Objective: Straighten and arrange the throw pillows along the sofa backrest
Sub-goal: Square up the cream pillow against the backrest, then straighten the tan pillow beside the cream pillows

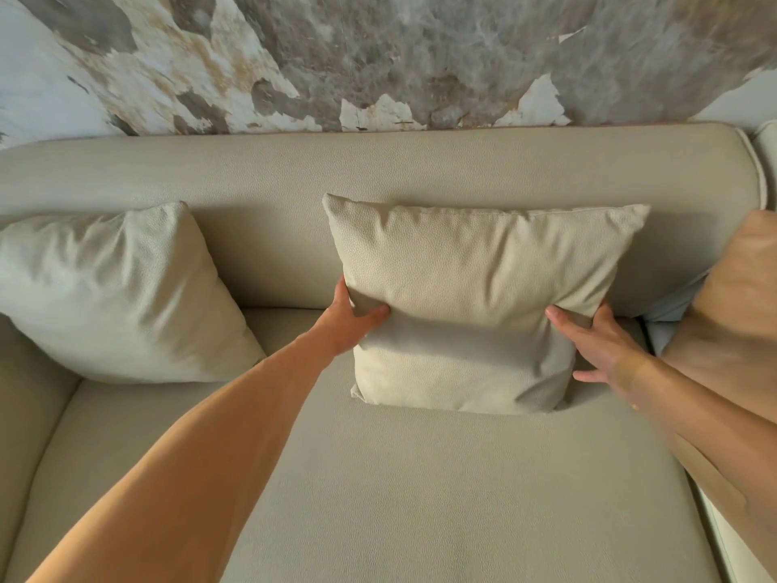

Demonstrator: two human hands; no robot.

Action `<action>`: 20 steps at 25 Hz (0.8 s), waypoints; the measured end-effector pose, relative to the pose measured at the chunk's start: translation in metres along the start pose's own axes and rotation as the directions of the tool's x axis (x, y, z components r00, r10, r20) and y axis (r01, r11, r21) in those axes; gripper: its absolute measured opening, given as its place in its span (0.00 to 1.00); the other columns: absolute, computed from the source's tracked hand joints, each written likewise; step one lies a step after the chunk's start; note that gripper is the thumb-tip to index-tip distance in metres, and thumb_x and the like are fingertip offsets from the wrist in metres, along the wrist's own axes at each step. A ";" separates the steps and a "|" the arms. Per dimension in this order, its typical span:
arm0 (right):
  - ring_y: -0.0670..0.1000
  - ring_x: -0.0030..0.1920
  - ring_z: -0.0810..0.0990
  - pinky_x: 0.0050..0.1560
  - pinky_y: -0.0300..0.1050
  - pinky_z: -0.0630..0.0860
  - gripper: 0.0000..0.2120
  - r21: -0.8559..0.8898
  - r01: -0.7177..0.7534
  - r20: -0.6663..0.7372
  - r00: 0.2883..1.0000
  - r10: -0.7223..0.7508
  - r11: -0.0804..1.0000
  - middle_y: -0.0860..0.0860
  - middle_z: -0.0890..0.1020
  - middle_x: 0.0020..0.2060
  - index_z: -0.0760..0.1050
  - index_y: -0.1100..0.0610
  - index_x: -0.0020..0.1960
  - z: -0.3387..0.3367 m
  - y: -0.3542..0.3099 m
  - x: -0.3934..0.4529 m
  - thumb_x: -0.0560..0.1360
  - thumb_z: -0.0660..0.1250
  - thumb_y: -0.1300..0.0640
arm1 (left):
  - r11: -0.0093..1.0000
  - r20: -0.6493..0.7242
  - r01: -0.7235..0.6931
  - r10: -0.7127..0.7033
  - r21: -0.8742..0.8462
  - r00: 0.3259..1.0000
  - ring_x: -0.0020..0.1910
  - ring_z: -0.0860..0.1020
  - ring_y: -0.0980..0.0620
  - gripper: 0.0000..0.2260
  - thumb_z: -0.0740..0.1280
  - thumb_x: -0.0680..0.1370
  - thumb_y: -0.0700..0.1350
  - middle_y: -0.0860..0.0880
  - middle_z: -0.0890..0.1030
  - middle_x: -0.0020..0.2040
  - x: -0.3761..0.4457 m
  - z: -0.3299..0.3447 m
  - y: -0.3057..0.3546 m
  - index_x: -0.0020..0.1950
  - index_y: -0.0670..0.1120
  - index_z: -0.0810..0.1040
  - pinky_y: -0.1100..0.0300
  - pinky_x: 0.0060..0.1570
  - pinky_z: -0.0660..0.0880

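A single wide-angle view from the person's head looks forward and steeply down onto the beige textured sofa (420,477), facing its backrest and the mottled grey-and-white marbled wall (378,56) behind it. It sits close: both forearms enter from the bottom edge, and the seat cushion fills the lower frame. Straight lines bow toward the frame's edges.

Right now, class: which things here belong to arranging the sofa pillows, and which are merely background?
Belong:
middle beige pillow, held by left hand and right hand
left beige pillow
tan pillow
sofa backrest

Background:
peeling wall
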State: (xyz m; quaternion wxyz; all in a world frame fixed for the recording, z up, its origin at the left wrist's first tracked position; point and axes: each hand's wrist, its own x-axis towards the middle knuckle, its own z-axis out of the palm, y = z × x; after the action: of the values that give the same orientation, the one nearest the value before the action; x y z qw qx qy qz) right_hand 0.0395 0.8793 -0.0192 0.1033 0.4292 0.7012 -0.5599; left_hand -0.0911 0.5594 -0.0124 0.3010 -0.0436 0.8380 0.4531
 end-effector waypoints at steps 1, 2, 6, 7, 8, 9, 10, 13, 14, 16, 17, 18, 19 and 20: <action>0.56 0.70 0.69 0.62 0.62 0.74 0.41 -0.035 0.009 -0.018 1.000 -0.009 0.999 0.47 0.65 0.72 0.54 0.46 0.74 0.000 0.000 0.000 0.69 0.68 0.36 | 1.000 -0.005 -0.007 0.007 -0.002 1.000 0.65 0.72 0.45 0.41 0.71 0.75 0.55 0.49 0.68 0.71 0.000 0.001 -0.001 0.79 0.58 0.47 0.53 0.58 0.71; 0.58 0.68 0.70 0.63 0.61 0.73 0.40 -0.098 0.030 -0.039 0.999 -0.034 0.995 0.49 0.67 0.71 0.56 0.49 0.74 0.001 0.000 -0.002 0.69 0.67 0.35 | 1.000 -0.010 -0.014 0.014 0.001 1.000 0.67 0.72 0.44 0.41 0.71 0.75 0.56 0.48 0.68 0.72 -0.001 0.002 -0.002 0.79 0.59 0.47 0.54 0.57 0.71; 0.62 0.65 0.72 0.56 0.47 0.67 0.31 -0.337 0.134 -0.122 0.975 -0.184 0.932 0.58 0.73 0.66 0.60 0.58 0.71 0.006 -0.006 -0.026 0.76 0.63 0.41 | 1.000 0.002 -0.022 0.022 0.004 1.000 0.68 0.72 0.43 0.42 0.69 0.72 0.62 0.48 0.69 0.73 -0.014 -0.001 -0.005 0.77 0.63 0.46 0.51 0.62 0.71; 0.61 0.67 0.71 0.56 0.47 0.65 0.31 -0.344 0.169 -0.112 0.969 -0.219 0.924 0.57 0.73 0.68 0.58 0.57 0.73 0.009 -0.006 -0.034 0.77 0.63 0.43 | 0.999 0.002 -0.021 0.021 0.032 1.000 0.69 0.71 0.43 0.41 0.68 0.72 0.63 0.47 0.69 0.74 -0.021 -0.003 -0.004 0.77 0.63 0.46 0.49 0.64 0.70; 0.60 0.68 0.70 0.58 0.47 0.65 0.32 -0.344 0.204 -0.101 0.963 -0.252 0.917 0.56 0.71 0.70 0.57 0.56 0.75 0.012 -0.009 -0.045 0.77 0.63 0.45 | 0.998 0.000 -0.024 0.024 0.061 1.000 0.71 0.70 0.42 0.41 0.68 0.74 0.62 0.47 0.68 0.74 -0.028 -0.006 -0.003 0.78 0.62 0.45 0.48 0.66 0.69; 0.59 0.70 0.68 0.62 0.47 0.65 0.34 -0.340 0.233 -0.086 0.957 -0.276 0.911 0.55 0.69 0.72 0.54 0.55 0.76 0.014 -0.010 -0.055 0.77 0.64 0.45 | 0.995 0.002 -0.033 0.033 0.089 0.999 0.72 0.69 0.42 0.40 0.67 0.75 0.61 0.46 0.67 0.75 -0.036 -0.010 -0.001 0.79 0.61 0.45 0.48 0.68 0.67; 0.57 0.72 0.66 0.66 0.48 0.63 0.36 -0.349 0.259 -0.064 0.952 -0.298 0.901 0.54 0.66 0.74 0.52 0.55 0.77 0.017 -0.011 -0.065 0.77 0.64 0.45 | 0.991 0.006 -0.051 0.051 0.121 0.999 0.73 0.67 0.43 0.40 0.67 0.76 0.59 0.47 0.65 0.76 -0.043 -0.014 0.000 0.79 0.59 0.44 0.50 0.69 0.66; 0.54 0.77 0.57 0.72 0.52 0.58 0.41 -0.452 0.301 0.006 0.942 -0.334 0.840 0.53 0.57 0.78 0.46 0.53 0.79 0.024 -0.018 -0.101 0.75 0.63 0.40 | 0.959 -0.021 -0.119 0.128 0.257 0.992 0.76 0.63 0.46 0.41 0.68 0.75 0.60 0.49 0.60 0.79 -0.075 -0.038 0.007 0.80 0.58 0.44 0.51 0.70 0.64; 0.54 0.77 0.56 0.73 0.53 0.58 0.42 -0.487 0.308 0.009 0.938 -0.347 0.818 0.52 0.56 0.78 0.45 0.52 0.79 0.024 -0.026 -0.114 0.75 0.63 0.38 | 0.946 -0.042 -0.135 0.154 0.295 0.987 0.76 0.61 0.47 0.42 0.68 0.74 0.61 0.50 0.59 0.79 -0.086 -0.051 0.009 0.79 0.59 0.44 0.51 0.71 0.64; 0.54 0.77 0.54 0.74 0.54 0.59 0.44 -0.567 0.323 0.001 0.920 -0.391 0.758 0.51 0.55 0.79 0.45 0.50 0.79 0.019 -0.044 -0.146 0.73 0.61 0.34 | 0.916 -0.086 -0.152 0.197 0.370 0.977 0.77 0.60 0.48 0.42 0.67 0.74 0.63 0.51 0.58 0.79 -0.112 -0.079 0.015 0.79 0.61 0.45 0.48 0.70 0.65; 0.55 0.78 0.54 0.73 0.55 0.59 0.43 -0.625 0.326 -0.004 0.907 -0.420 0.709 0.51 0.54 0.79 0.45 0.49 0.79 0.016 -0.054 -0.164 0.73 0.60 0.33 | 0.904 -0.107 -0.154 0.213 0.398 0.971 0.77 0.59 0.48 0.41 0.66 0.73 0.65 0.53 0.58 0.79 -0.128 -0.094 0.019 0.79 0.61 0.45 0.46 0.69 0.67; 0.56 0.78 0.53 0.72 0.55 0.60 0.43 -0.681 0.323 -0.012 0.893 -0.451 0.658 0.50 0.54 0.79 0.44 0.48 0.79 0.012 -0.065 -0.186 0.73 0.59 0.32 | 0.887 -0.129 -0.163 0.239 0.432 0.962 0.77 0.59 0.49 0.41 0.66 0.73 0.65 0.54 0.58 0.79 -0.146 -0.110 0.024 0.78 0.62 0.45 0.44 0.68 0.67; 0.56 0.78 0.53 0.71 0.55 0.60 0.42 -0.720 0.316 -0.022 0.880 -0.475 0.618 0.50 0.54 0.79 0.44 0.47 0.79 0.006 -0.075 -0.206 0.73 0.58 0.32 | 0.862 -0.143 -0.174 0.271 0.475 0.952 0.77 0.58 0.49 0.41 0.65 0.73 0.65 0.54 0.57 0.79 -0.163 -0.124 0.029 0.78 0.61 0.45 0.43 0.69 0.67; 0.57 0.78 0.53 0.71 0.55 0.61 0.42 -0.745 0.313 -0.027 0.869 -0.495 0.589 0.50 0.53 0.79 0.44 0.46 0.79 0.001 -0.083 -0.225 0.73 0.58 0.32 | 0.837 -0.149 -0.185 0.299 0.515 0.942 0.77 0.57 0.50 0.41 0.65 0.73 0.65 0.54 0.57 0.79 -0.178 -0.137 0.033 0.79 0.61 0.45 0.42 0.70 0.65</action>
State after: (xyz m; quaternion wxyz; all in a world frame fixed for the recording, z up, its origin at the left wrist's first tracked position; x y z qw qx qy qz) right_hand 0.1174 0.7691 0.1789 0.0498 0.2438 0.9489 -0.1940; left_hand -0.0208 0.4357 0.1650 0.1459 0.0911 0.9527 0.2505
